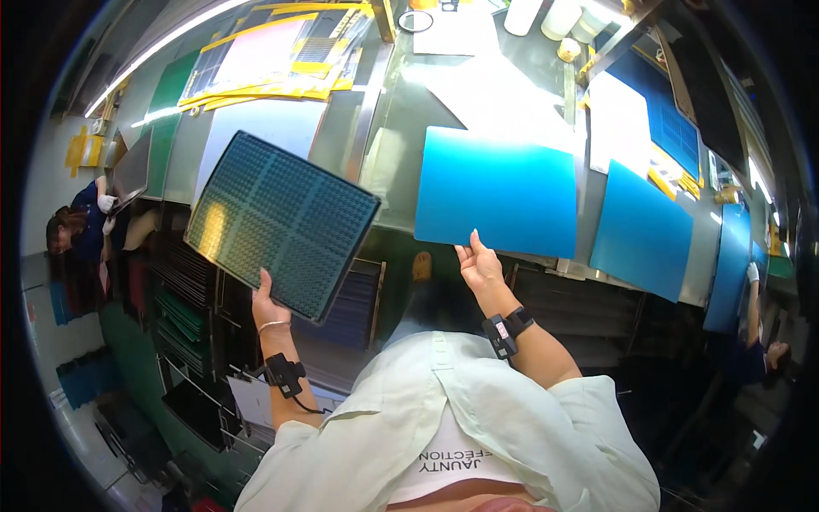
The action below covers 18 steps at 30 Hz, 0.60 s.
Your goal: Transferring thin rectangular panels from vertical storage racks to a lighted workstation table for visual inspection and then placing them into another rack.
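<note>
My left hand grips the near edge of a dark rectangular tray, thumb on its upper face. The tray is tilted, with rows of small cells in several blocks, and it shines yellow on its left. My right hand holds the near edge of a flat, bright blue sheet with rounded corners, thumb pointing up on it. The fingers beneath the sheet are partly hidden. This sheet extends over the metal workbench, apart from the tray.
A second blue sheet lies right on the bench. Yellow-edged frames are piled at the far left, white containers at the back. Metal posts rise from the bench. Racks of trays stand below left. Co-workers are at both sides.
</note>
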Available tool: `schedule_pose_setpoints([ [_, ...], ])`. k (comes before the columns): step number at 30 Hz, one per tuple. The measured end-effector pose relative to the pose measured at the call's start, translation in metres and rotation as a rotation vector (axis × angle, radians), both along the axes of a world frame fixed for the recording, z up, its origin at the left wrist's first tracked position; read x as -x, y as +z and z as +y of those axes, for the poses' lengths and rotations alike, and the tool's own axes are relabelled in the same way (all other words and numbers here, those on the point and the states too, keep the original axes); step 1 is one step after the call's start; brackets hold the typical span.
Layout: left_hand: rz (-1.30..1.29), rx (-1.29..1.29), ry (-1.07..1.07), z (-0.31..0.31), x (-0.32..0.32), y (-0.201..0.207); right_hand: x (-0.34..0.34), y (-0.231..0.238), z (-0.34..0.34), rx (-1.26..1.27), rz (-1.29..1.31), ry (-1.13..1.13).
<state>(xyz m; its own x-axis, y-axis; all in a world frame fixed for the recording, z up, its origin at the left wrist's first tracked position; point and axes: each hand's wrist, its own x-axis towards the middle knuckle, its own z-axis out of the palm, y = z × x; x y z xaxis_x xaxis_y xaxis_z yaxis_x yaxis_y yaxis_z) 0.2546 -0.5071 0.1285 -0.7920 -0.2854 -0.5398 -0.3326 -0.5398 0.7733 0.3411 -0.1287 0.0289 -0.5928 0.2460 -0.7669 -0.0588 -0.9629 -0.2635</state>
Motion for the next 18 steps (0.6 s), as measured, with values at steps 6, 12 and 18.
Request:
schedule_pose_setpoints([
  [6, 0.05, 0.018, -0.106, 0.036, 0.014, -0.009, 0.0, -0.011, 0.001, -0.026, 0.024, 0.065],
  [12, 0.158, -0.156, -0.271, 0.074, 0.016, 0.008, -0.006, -0.002, 0.008, 0.08, -0.018, 0.403],
  [18, 0.092, -0.236, -0.271, 0.096, 0.023, 0.013, -0.004, 0.082, 0.006, -0.53, 0.0, 0.76],
])
